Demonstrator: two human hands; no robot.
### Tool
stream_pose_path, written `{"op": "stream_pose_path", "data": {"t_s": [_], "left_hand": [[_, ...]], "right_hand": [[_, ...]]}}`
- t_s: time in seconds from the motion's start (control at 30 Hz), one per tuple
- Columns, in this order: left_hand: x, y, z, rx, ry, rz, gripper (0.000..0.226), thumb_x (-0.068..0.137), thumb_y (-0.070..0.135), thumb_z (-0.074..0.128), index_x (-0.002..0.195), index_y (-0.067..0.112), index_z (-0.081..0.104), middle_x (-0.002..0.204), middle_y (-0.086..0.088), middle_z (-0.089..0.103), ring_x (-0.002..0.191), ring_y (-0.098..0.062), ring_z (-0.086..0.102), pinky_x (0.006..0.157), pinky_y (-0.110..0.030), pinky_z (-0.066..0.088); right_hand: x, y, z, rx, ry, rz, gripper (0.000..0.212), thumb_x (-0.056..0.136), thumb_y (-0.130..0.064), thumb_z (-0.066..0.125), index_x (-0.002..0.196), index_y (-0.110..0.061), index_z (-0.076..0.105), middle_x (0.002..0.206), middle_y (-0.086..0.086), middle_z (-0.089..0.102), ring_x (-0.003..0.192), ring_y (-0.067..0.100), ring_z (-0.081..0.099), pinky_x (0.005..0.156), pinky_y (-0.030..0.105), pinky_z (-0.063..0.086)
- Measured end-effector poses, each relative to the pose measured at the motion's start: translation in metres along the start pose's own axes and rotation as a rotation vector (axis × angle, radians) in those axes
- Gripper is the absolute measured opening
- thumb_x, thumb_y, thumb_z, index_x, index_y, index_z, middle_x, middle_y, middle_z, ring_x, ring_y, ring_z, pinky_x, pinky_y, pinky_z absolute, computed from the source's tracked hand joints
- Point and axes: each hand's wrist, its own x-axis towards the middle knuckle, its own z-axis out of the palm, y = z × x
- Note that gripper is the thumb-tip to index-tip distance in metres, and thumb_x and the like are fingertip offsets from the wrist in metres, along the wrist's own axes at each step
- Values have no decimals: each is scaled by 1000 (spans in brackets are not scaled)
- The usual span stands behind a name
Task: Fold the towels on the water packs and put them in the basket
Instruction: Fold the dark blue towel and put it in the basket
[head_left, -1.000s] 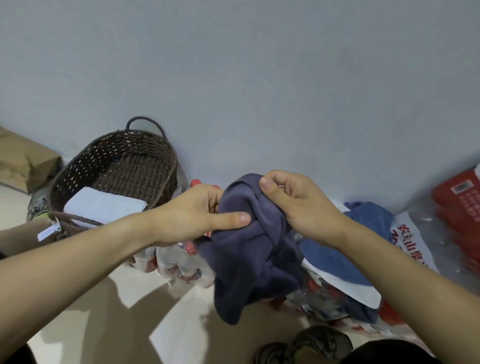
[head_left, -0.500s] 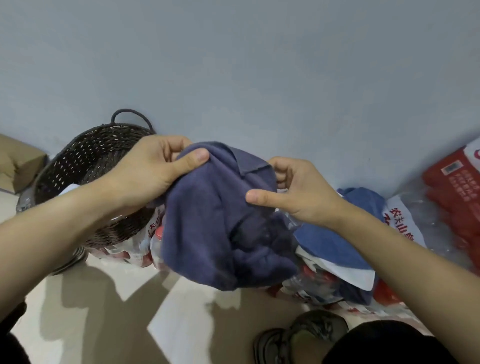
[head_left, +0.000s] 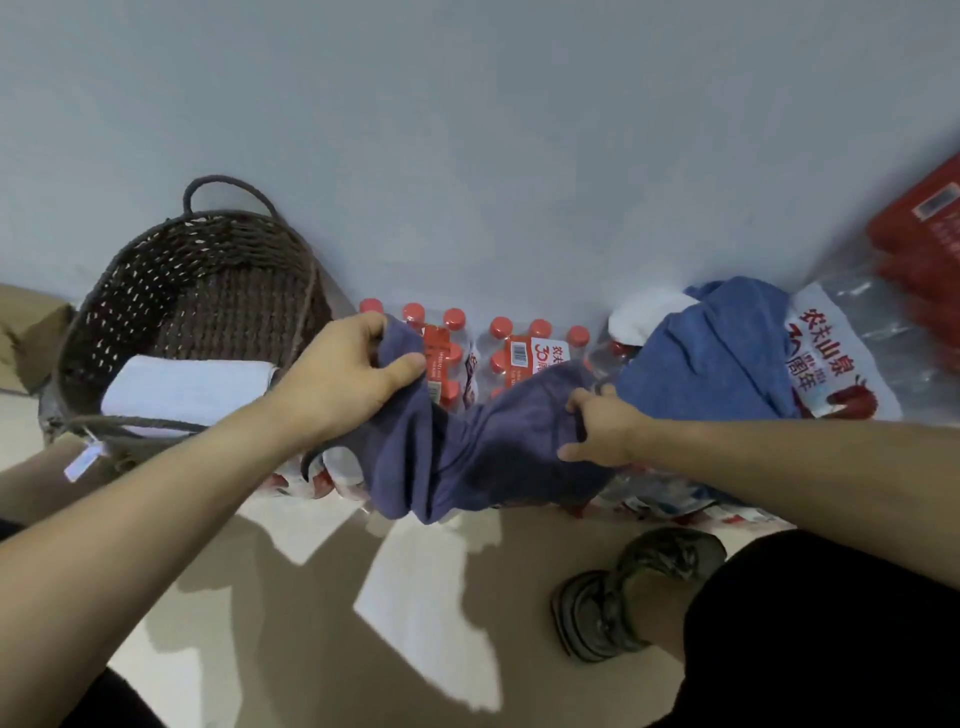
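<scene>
1. Now your left hand (head_left: 349, 384), at frame centre-left, grips one end of the purple towel (head_left: 467, 457), thumb curled over the cloth.
2. Your right hand (head_left: 597, 431), at centre, pinches the other end, fingers curled into it.
3. That towel sags between your hands, in front of the water packs (head_left: 519, 353).
4. A blue towel (head_left: 711, 353) lies on the packs at right.
5. At left, the basket (head_left: 171, 270) holds a folded white towel (head_left: 187, 389).

A plain pale grey-blue wall (head_left: 519, 130) fills the upper half of the frame. Below it runs a beige floor (head_left: 291, 623) with sharp-edged bright light patches and dark shadows. A brown cardboard box (head_left: 26, 332) sits at the left edge.
</scene>
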Motion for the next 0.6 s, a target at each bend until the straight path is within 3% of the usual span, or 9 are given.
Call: {"op": "stream_pose_path", "data": {"t_s": [0.17, 0.27, 0.37, 0.43, 0.5, 0.6], "left_hand": [[-1, -6, 15, 74, -132, 15, 19, 87, 20, 70, 81, 26, 52, 75, 11, 60, 68, -7, 54, 65, -21, 41], [0, -5, 22, 100, -132, -14, 20, 85, 30, 71, 84, 29, 51, 78, 13, 58, 69, -2, 54, 61, -12, 38], [0, -1, 27, 79, -166, -68, 41, 80, 47, 73, 105, 20, 54, 89, 7, 65, 80, -8, 61, 70, -24, 48], [0, 5, 30, 32, -224, -60, 56, 75, 58, 73, 109, 19, 51, 92, 1, 66, 80, -11, 62, 69, -29, 50], [-5, 13, 34, -92, -276, -4, 61, 70, 62, 74, 111, 23, 52, 98, 0, 68, 87, -12, 66, 75, -34, 55], [-9, 22, 37, -208, -197, 86, 59, 69, 54, 78, 115, 27, 53, 102, 8, 69, 93, -8, 68, 80, -32, 57]], "right_hand": [[1, -15, -12, -44, 1, 25, 31, 96, -27, 58, 117, -6, 62, 118, 14, 65, 104, 26, 62, 89, 33, 48], [0, -27, -28, 367, -2, -26, 17, 91, -22, 65, 91, -5, 71, 94, 18, 72, 72, 21, 63, 70, 34, 55], [-14, -47, -47, 812, -87, -140, 25, 91, -21, 68, 83, 3, 66, 69, 17, 61, 56, 18, 51, 52, 28, 49], [-28, -62, -61, 1082, -151, -220, 18, 91, -20, 69, 81, -5, 67, 65, 10, 56, 56, 16, 50, 56, 25, 47], [-42, -72, -73, 1269, -141, -260, 10, 89, -18, 71, 85, -10, 68, 70, 7, 65, 63, 16, 63, 65, 27, 53], [-60, -81, -88, 1377, -82, -311, 7, 90, -13, 68, 94, -7, 66, 84, 9, 70, 77, 18, 71, 70, 30, 59]]}}
